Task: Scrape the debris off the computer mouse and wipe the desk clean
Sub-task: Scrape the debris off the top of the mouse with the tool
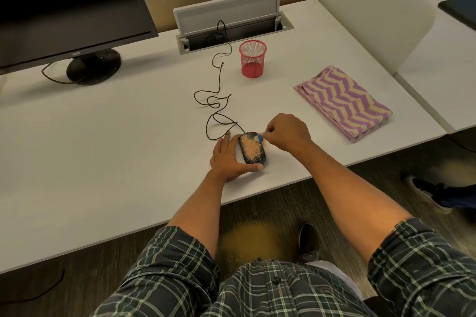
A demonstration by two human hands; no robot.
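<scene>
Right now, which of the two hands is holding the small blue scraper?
The right hand pinches the blue scraper at the far end of the mouse; the left hand has no tool and only grips the mouse from the side.

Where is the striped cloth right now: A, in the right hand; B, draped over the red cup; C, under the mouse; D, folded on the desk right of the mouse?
D: the striped cloth lies folded on the desk, right of the mouse, untouched.
</scene>
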